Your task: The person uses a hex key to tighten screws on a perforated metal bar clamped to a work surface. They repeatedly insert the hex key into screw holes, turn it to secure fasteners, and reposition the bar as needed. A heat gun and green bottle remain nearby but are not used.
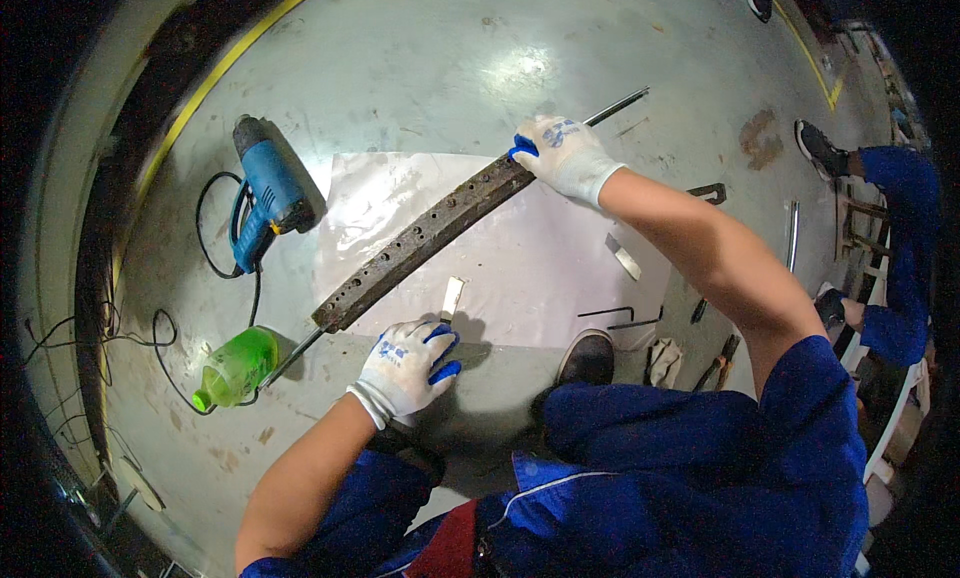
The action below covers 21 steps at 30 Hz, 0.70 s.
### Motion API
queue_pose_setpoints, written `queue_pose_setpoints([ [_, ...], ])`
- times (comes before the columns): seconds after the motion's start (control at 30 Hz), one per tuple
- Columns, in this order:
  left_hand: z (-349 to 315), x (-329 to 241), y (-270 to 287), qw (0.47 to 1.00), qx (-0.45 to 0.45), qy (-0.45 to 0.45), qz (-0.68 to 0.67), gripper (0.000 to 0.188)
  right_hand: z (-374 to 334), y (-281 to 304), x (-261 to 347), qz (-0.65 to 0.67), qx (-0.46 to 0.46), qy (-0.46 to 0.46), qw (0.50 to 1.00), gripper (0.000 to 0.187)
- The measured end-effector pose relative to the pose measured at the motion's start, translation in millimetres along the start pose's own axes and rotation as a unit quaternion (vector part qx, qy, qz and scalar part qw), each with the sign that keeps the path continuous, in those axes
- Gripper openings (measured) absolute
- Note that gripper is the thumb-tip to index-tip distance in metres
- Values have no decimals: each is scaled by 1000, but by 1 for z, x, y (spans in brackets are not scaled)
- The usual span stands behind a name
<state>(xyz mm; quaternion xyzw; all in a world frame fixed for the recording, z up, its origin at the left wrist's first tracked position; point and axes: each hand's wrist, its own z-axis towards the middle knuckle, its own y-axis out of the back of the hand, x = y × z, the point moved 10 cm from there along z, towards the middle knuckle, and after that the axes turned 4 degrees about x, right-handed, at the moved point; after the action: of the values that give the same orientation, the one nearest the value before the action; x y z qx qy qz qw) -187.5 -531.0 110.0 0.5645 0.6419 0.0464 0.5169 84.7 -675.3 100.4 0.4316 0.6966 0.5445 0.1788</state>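
A long dark metal bar (425,233) with a row of holes lies slantwise over a white sheet (400,193), with a thin steel rod (622,105) sticking out at both ends. My right hand (568,156), in a white glove with blue fingers, is closed over the bar's far right end; its fingertips are partly hidden. Nearer to me, my gloved left hand (402,370) hovers at the sheet's front edge, fingers apart and holding nothing. Just beyond its fingertips lies a pale-handled scraper (453,296). Another scraper (627,260) rests on the sheet at the right.
At the left lie a blue heat gun (270,188) with its cord and a green plastic bottle (240,366). Hex keys (605,312), a crumpled cloth (663,362) and pliers (718,362) are by my shoe (587,358). Another person's leg (895,173) shows at the right.
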Motion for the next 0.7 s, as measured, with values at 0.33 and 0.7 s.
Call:
queue_pose_setpoints([
  [0.33, 5, -5, -12, 1000, 20, -7, 1, 50, 7, -14, 8, -129, 58, 23, 990, 28],
  [0.7, 1, -7, -14, 999, 24, -20, 9, 54, 23, -17, 25, -143, 142, 38, 979, 26],
])
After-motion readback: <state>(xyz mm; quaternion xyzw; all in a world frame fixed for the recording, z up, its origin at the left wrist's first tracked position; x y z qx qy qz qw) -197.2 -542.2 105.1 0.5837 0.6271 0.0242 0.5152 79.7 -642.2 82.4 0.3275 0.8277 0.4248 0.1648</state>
